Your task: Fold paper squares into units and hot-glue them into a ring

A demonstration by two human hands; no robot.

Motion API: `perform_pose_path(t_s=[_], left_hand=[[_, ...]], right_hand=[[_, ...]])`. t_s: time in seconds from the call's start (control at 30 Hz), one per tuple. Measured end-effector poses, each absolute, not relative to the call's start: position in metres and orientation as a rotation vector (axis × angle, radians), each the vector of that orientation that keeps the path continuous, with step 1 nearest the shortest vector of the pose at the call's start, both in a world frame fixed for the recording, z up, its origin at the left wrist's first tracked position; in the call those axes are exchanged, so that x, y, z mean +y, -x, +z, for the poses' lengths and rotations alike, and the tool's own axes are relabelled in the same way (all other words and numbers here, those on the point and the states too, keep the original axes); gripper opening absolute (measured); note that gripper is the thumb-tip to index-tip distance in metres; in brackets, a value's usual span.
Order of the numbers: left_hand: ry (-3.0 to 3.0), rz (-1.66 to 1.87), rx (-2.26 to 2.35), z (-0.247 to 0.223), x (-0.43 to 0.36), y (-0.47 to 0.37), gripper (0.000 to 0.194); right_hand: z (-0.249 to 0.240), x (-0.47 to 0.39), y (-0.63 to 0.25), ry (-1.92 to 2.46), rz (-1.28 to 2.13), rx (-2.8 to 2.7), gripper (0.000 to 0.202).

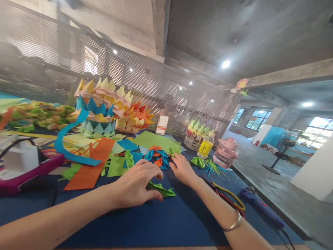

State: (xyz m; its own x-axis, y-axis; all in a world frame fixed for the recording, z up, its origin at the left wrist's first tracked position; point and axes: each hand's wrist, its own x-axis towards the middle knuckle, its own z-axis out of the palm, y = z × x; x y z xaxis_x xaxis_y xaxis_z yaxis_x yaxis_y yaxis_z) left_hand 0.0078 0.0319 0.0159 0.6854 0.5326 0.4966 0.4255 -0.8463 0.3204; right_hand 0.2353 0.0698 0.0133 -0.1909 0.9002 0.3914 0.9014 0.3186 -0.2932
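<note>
My left hand [137, 182] hovers low over the dark blue table [145, 225], its thumb and fingers apart with nothing between them. Beside its thumb lies a green folded paper piece [163, 191], partly hidden by the hand. My right hand [182, 170], palm down with fingers spread, is at the right edge of a blue and orange folded paper ring [157, 157]. Its fingertips are close to a small green paper piece [174, 150]; whether they touch it is unclear. A silver bangle is on my right wrist.
Paper sheets and an orange strip [90, 166] lie left. Folded paper crowns [104, 104] stand behind. Right are a yellow-labelled bottle [205, 147], a pink bottle [225, 152], scissors [229, 196] and a blue corded tool [262, 206]. A magenta object [31, 173] sits far left.
</note>
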Motion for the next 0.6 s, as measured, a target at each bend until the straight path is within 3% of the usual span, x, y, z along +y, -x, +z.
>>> perform_pose_path(t_s=[0.27, 0.43, 0.6], left_hand=[[-2.458, 1.173, 0.762, 0.016, 0.039, -0.007, 0.009], [-2.251, 1.271, 0.822, 0.021, 0.043, -0.007, 0.015], [-2.112, 1.26, 0.747, 0.02, 0.042, -0.01, 0.044]], right_hand=[[0.032, 0.062, -0.241, 1.269, 0.323, -1.664, 0.028], [0.036, 0.039, -0.225, 1.085, 0.738, -1.482, 0.035], [0.035, 0.026, -0.207, 0.974, 0.991, -1.408, 0.036]])
